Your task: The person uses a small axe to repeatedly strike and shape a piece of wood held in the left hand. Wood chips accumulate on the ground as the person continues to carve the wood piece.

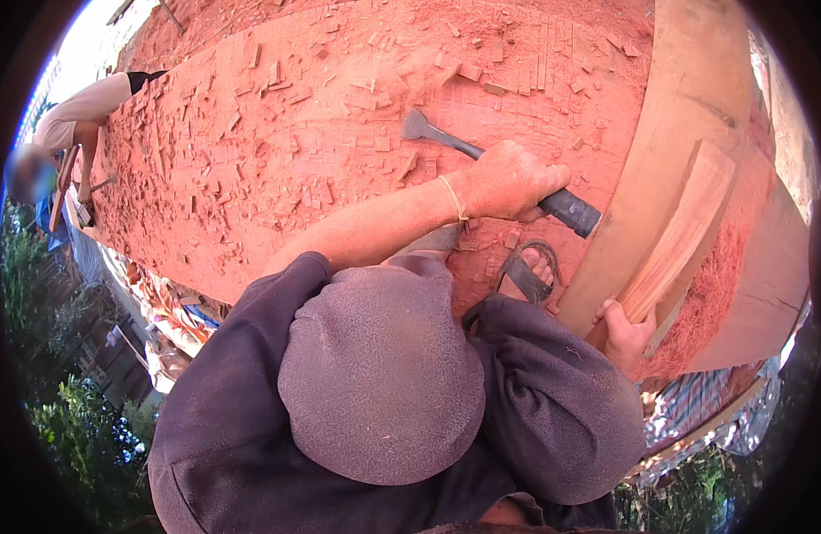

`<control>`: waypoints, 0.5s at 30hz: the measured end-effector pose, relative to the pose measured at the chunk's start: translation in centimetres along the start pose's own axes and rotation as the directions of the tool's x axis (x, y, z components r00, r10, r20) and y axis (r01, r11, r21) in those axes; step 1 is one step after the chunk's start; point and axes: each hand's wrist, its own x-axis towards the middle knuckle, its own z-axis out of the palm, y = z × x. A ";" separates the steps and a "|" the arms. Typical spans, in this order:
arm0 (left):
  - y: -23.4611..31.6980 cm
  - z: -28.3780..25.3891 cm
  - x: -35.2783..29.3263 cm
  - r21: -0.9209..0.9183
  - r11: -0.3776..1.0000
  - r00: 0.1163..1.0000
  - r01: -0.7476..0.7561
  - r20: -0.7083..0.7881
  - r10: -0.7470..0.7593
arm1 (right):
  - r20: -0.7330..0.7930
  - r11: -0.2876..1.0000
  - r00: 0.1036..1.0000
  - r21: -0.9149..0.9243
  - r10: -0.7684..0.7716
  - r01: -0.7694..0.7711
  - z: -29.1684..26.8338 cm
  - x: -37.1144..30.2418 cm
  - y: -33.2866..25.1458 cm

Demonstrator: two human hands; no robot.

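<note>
My left hand is wrapped round the shaft of a chisel, a dark metal tool with a flared flat blade. Its black grip sticks out past my fingers on the right. The blade points up and left, over the reddish wood; I cannot tell whether it touches. At the lower right, my right hand closes round the narrow end of a wooden club. The club's broad, pale reddish body slants up and right, over a lighter plank.
Chips litter the large red wood slab. A pale plank runs along its right side, with shavings beyond. My sandalled foot rests on the slab near my knees. Another person bends over the far left end.
</note>
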 end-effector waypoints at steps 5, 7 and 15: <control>1.4 0.3 0.5 -0.116 0.993 0.993 -0.026 -0.114 0.013 | -0.176 0.981 0.972 0.090 -0.154 0.172 -4.6 -0.6 -3.2; 1.3 0.0 0.8 -0.144 0.988 0.988 -0.056 -0.153 0.033 | -0.212 0.974 0.961 0.098 -0.180 0.204 -5.2 -0.9 -5.4; 0.7 -0.5 1.8 -0.139 0.990 0.968 0.008 -0.249 -0.043 | -0.141 0.950 0.962 0.174 -0.235 0.257 2.5 -1.8 -4.5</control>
